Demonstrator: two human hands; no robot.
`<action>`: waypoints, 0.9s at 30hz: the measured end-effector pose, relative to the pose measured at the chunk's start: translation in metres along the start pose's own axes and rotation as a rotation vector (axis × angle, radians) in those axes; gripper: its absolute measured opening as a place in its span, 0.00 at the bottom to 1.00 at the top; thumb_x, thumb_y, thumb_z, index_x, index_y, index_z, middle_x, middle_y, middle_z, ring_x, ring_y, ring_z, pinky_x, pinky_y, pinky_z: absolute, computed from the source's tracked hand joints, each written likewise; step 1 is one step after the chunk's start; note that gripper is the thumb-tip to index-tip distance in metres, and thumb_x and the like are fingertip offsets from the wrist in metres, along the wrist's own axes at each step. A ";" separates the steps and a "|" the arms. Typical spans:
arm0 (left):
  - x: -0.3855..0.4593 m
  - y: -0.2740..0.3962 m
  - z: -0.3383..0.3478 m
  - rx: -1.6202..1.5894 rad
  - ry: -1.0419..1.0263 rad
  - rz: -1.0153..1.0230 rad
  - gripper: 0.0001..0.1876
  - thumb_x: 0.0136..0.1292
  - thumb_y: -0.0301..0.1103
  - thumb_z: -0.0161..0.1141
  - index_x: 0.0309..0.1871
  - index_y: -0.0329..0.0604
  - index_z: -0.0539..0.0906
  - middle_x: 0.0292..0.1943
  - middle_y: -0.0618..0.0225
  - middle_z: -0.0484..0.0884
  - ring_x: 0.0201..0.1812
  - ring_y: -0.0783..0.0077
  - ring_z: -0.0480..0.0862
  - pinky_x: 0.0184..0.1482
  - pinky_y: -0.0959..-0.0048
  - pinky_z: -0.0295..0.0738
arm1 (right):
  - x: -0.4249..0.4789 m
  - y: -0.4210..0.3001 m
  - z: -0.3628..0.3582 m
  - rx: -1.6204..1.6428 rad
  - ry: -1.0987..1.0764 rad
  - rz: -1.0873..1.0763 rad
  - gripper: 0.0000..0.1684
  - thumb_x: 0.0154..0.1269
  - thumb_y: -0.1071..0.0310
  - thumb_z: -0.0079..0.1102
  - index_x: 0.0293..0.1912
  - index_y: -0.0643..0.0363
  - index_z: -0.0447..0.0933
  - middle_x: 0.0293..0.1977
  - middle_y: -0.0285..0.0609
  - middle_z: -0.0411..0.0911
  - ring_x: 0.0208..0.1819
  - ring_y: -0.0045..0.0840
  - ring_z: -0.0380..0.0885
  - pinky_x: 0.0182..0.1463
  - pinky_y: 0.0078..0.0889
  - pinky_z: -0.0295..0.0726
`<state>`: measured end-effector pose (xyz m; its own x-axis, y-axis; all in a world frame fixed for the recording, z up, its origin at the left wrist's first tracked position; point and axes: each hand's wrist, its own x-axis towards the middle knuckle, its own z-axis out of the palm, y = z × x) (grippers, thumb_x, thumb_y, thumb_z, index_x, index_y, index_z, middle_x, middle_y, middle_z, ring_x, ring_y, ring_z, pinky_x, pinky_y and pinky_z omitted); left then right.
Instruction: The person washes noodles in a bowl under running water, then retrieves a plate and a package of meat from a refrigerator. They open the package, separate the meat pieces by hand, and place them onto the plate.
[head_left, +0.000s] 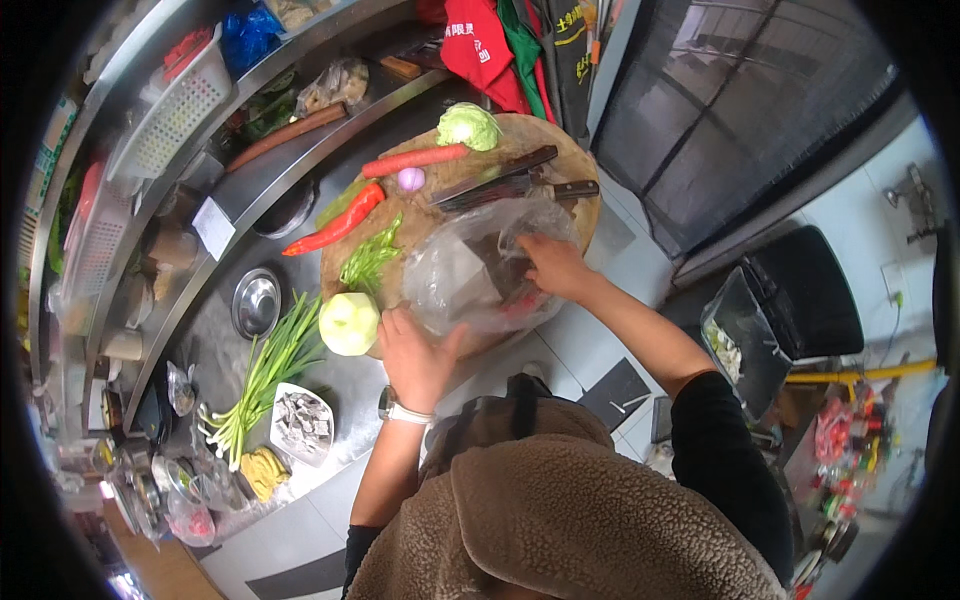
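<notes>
A clear plastic bag (442, 274) lies over the near part of a round wooden chopping board (416, 202). My right hand (555, 264) has its fingers bent onto the bag's right side, gripping the film. What the bag contains is hard to make out. At the board's near edge, my left hand (412, 358) rests with thumb and fingers apart, against the bag's lower left edge. Just left of it sits a pale green peeled round vegetable (349, 324). Two knives, one being a cleaver (495, 177), lie beyond the bag.
Also on the board are a cabbage piece (468, 127), a carrot (415, 160), a peeled shallot (411, 178), a red chili pepper (341, 222) and green sprigs (372, 255). Scallions (274, 367), a metal bowl (256, 303) and a white bowl of grey pieces (301, 424) stand left.
</notes>
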<state>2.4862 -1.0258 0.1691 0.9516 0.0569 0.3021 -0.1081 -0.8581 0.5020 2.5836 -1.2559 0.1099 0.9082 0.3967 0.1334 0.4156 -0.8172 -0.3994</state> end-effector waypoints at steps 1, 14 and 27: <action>0.004 0.002 0.006 0.020 -0.020 -0.070 0.29 0.40 0.38 0.67 0.44 0.33 0.68 0.34 0.52 0.72 0.38 0.52 0.72 0.40 0.63 0.67 | 0.006 0.006 -0.003 -0.056 -0.089 -0.049 0.24 0.47 0.70 0.57 0.48 0.56 0.65 0.38 0.47 0.71 0.36 0.40 0.73 0.39 0.40 0.71; 0.019 0.039 -0.023 -0.457 0.279 -0.256 0.06 0.59 0.26 0.49 0.32 0.33 0.76 0.23 0.68 0.75 0.21 0.79 0.70 0.24 0.82 0.65 | 0.046 -0.024 -0.119 1.258 -0.286 -0.258 0.13 0.56 0.61 0.56 0.31 0.64 0.75 0.26 0.37 0.77 0.28 0.12 0.73 0.31 0.17 0.70; 0.032 0.024 -0.021 -0.726 0.422 -0.221 0.12 0.60 0.30 0.52 0.45 0.36 0.71 0.39 0.71 0.75 0.38 0.79 0.72 0.44 0.80 0.66 | 0.121 -0.104 -0.085 0.847 -0.632 -0.333 0.11 0.49 0.63 0.62 0.27 0.62 0.77 0.21 0.33 0.75 0.24 0.13 0.69 0.30 0.20 0.68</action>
<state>2.5083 -1.0338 0.2081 0.8017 0.4917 0.3398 -0.2270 -0.2754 0.9341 2.6541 -1.1582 0.2447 0.4686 0.8824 -0.0412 0.2467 -0.1755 -0.9531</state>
